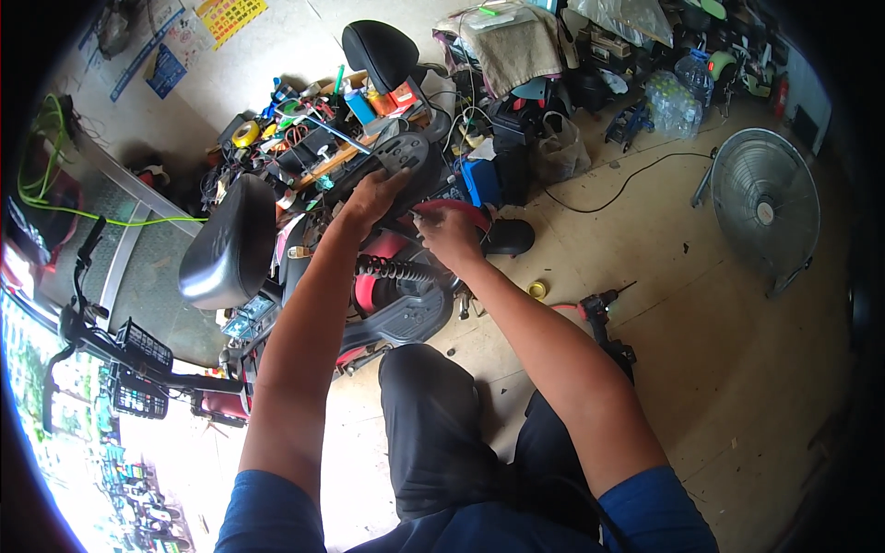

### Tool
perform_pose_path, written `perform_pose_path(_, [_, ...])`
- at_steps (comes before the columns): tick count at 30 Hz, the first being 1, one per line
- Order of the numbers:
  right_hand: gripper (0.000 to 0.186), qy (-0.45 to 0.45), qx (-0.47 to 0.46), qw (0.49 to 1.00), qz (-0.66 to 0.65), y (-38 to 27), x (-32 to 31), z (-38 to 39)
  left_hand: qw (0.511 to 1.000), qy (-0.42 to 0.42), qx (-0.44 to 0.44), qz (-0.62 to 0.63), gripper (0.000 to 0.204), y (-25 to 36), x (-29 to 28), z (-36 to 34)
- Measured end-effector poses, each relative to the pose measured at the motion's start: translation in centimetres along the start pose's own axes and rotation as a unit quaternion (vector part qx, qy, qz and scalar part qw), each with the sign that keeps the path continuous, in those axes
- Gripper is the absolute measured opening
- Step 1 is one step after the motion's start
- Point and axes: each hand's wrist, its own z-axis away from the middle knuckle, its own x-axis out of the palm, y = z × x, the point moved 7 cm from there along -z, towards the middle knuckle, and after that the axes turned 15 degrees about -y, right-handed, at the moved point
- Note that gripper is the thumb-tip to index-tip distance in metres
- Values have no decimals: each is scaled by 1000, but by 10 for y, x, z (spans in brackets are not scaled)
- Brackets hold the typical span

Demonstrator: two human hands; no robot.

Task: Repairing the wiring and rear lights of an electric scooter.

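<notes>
Evidently, a pale tiled floor [682, 304] is spreading out to the right of both hands' fingers, and a red and black electric bike [367, 290] is standing right at them, filling the space under, around and just nearer than the fingertips. A cluttered heap of tools, bottles and cords [304, 138] is lying beyond the left fingers and off to their left. Well apart, far to the right of the right fingers, a round silver fan [765, 198] is standing on the tiles. A glossy black saddle [229, 244] is sitting left of the left fingers and a little nearer to the person, while a padded black backrest [378, 55] is rising beyond them. A grey-black footrest [406, 318] is jutting out nearer to the person than the right fingers, between the forearms. The left hand [376, 195] is reaching to the near edge of a dark plate with holes [401, 152], its fingers touching that edge; whether they are gripping it or only pressing, I cannot tell. The right hand [449, 235] is bending its fingers inward at the red bodywork, near the left one and apart from it; whether they are pinching something small is impossible to tell. A red and black drill [599, 309] is lying to the right of the right fingers, past the forearm. A black coil spring [396, 268] is showing just nearer than the right fingertips. Smallest, a yellow ring [536, 290] is resting on the tiles, right of those fingers and nearer to the person.
</notes>
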Motion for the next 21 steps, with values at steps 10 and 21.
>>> perform_pose_path(10, [29, -11, -7, 1000, -8, -5, -5, -1, 1000, 20, 17, -9, 54, -6, -4, -6])
perform_pose_path(21, [21, 37, -35, 991, -127, -7, -2, -1, 1000, -8, -7, -1, 40, -1, 3, 2])
